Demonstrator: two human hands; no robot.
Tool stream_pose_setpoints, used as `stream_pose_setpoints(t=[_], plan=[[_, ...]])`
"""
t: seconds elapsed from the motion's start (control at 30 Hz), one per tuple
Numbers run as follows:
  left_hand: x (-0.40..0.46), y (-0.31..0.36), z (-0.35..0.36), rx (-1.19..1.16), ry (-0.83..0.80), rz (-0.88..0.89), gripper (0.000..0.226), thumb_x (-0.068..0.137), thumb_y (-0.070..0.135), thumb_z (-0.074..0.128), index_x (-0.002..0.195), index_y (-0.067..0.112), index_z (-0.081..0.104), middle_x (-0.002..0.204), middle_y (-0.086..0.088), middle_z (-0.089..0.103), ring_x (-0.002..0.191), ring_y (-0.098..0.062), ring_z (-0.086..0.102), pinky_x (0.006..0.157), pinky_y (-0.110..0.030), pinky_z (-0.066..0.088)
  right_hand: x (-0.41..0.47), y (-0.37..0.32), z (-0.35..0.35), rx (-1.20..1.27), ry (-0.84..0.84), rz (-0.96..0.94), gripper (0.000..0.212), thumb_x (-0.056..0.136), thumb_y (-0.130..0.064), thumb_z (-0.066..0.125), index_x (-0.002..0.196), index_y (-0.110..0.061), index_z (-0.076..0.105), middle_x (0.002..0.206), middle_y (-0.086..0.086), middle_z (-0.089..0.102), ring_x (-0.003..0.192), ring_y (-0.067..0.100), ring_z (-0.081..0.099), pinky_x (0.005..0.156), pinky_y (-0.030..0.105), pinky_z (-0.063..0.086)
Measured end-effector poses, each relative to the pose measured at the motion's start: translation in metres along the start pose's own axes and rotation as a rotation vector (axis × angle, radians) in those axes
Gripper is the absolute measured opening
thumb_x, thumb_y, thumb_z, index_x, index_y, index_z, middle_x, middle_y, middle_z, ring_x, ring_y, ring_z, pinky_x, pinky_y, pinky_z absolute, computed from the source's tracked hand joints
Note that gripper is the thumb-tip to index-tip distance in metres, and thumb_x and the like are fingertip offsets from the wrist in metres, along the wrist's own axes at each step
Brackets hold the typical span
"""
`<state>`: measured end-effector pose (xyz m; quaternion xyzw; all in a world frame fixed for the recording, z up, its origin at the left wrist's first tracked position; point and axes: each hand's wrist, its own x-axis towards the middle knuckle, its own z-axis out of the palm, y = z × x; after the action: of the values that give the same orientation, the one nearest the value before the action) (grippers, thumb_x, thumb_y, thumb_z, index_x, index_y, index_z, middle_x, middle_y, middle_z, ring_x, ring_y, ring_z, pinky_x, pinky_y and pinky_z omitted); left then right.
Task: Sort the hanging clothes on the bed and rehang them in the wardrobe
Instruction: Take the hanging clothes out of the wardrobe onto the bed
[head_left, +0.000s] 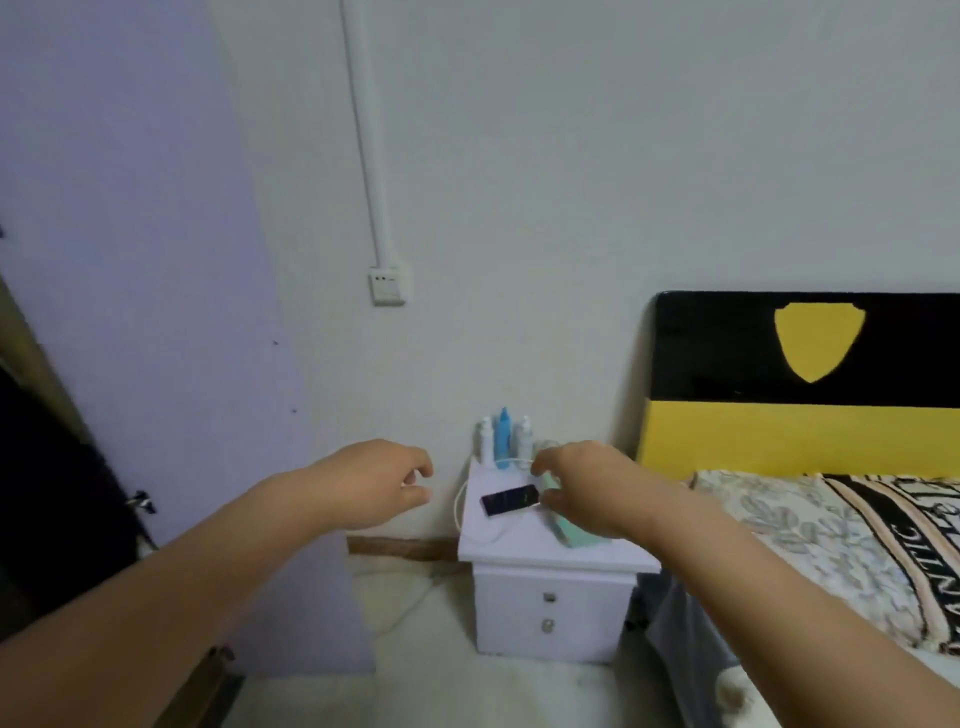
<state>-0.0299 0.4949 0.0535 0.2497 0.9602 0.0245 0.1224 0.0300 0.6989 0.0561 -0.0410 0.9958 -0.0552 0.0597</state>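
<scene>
You held both bare arms out ahead of you, and neither hand carried anything. Your left hand hung in the air near the white wall with its fingers loosely curled. Your right hand hovered, fingers just as relaxed, over the small white bedside cabinet, above a black phone on a white cable and a pale green box. Three slim bottles, two white and one blue, stood at the back of its top against the wall.

No hanging clothes showed anywhere in view. The bed, with its leaf-patterned, black-lettered blanket and black and yellow headboard, lay to your right. A dark opening with a wooden edge at your far left was likely the wardrobe, though little of it could be seen.

The step in hand looked like turning between wardrobe and bed. To do it well, you needed to look down the bed first, find the garments, and grip each by the hanger neck instead of the cloth. Keeping your right hand clear of the phone cable would have avoided a snag.
</scene>
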Motion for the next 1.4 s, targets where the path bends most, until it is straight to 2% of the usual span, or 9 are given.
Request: stream_pose_setpoints(t=[0.2, 0.43, 0.7, 1.0, 1.1, 1.2, 1.3, 1.4], plan=[[-0.061, -0.111, -0.007, -0.091, 0.041, -0.235, 0.041, 0.097, 0.039, 0.041, 0.136, 0.025, 0.040, 0.136, 0.003, 0.047, 0.116, -0.015, 0.049, 0.095, -0.026, 0.040, 0.055, -0.109, -0.007, -0.003, -0.017, -0.253, 0.042, 0.098, -0.026, 0.043, 0.139, -0.018, 0.040, 0.138, 0.011, 0.048, 0.126, 0.025, 0.044, 0.098, 0.030, 0.037], [-0.115, -0.202, -0.015, -0.172, 0.137, -0.490, 0.046, 0.096, 0.037, 0.046, 0.139, 0.023, 0.037, 0.136, 0.000, 0.047, 0.117, -0.015, 0.048, 0.095, -0.022, 0.039, 0.126, -0.209, -0.012, -0.037, -0.020, -0.529, 0.042, 0.099, -0.027, 0.043, 0.139, -0.018, 0.039, 0.140, 0.007, 0.045, 0.127, 0.024, 0.043, 0.100, 0.032, 0.037], [-0.152, -0.280, -0.031, -0.190, 0.281, -0.801, 0.047, 0.094, 0.038, 0.049, 0.137, 0.021, 0.039, 0.133, -0.001, 0.052, 0.115, -0.015, 0.052, 0.088, -0.020, 0.039, 0.199, -0.307, -0.030, -0.039, -0.040, -0.812, 0.042, 0.099, -0.026, 0.041, 0.141, -0.019, 0.036, 0.140, 0.007, 0.045, 0.127, 0.024, 0.043, 0.101, 0.032, 0.038], [-0.214, -0.341, -0.022, -0.269, 0.388, -1.094, 0.045, 0.094, 0.036, 0.050, 0.135, 0.022, 0.042, 0.130, -0.001, 0.054, 0.114, -0.016, 0.053, 0.093, -0.024, 0.042, 0.227, -0.426, -0.024, 0.032, -0.032, -1.140, 0.037, 0.096, -0.020, 0.047, 0.133, -0.014, 0.045, 0.129, 0.011, 0.052, 0.118, 0.025, 0.048, 0.094, 0.031, 0.041], [-0.238, -0.366, -0.022, -0.267, 0.439, -1.159, 0.044, 0.094, 0.034, 0.051, 0.134, 0.020, 0.043, 0.121, -0.001, 0.059, 0.104, -0.014, 0.056, 0.088, -0.024, 0.044, 0.228, -0.469, -0.022, 0.073, -0.012, -1.216, 0.039, 0.095, -0.019, 0.047, 0.133, -0.014, 0.044, 0.125, 0.011, 0.054, 0.117, 0.026, 0.049, 0.093, 0.035, 0.044], [-0.260, -0.393, -0.026, -0.279, 0.507, -1.180, 0.042, 0.093, 0.032, 0.052, 0.132, 0.019, 0.045, 0.113, -0.003, 0.063, 0.099, -0.016, 0.059, 0.089, -0.030, 0.049, 0.226, -0.512, -0.024, 0.133, -0.013, -1.279, 0.045, 0.097, -0.019, 0.045, 0.141, -0.015, 0.037, 0.134, 0.010, 0.049, 0.121, 0.025, 0.047, 0.095, 0.032, 0.043], [-0.284, -0.423, -0.034, -0.281, 0.569, -1.177, 0.034, 0.093, 0.030, 0.053, 0.126, 0.020, 0.050, 0.111, -0.001, 0.063, 0.098, -0.014, 0.060, 0.088, -0.030, 0.050, 0.221, -0.561, -0.029, 0.209, 0.016, -1.325, 0.048, 0.097, -0.019, 0.045, 0.143, -0.018, 0.033, 0.139, 0.007, 0.046, 0.122, 0.023, 0.046, 0.096, 0.029, 0.041], [-0.307, -0.455, -0.046, -0.273, 0.622, -1.149, 0.037, 0.093, 0.028, 0.052, 0.129, 0.020, 0.047, 0.115, 0.002, 0.061, 0.099, -0.010, 0.058, 0.087, -0.024, 0.049, 0.215, -0.612, -0.037, 0.293, 0.067, -1.345, 0.049, 0.096, -0.016, 0.045, 0.143, -0.019, 0.032, 0.140, 0.006, 0.044, 0.124, 0.022, 0.045, 0.097, 0.030, 0.039]])
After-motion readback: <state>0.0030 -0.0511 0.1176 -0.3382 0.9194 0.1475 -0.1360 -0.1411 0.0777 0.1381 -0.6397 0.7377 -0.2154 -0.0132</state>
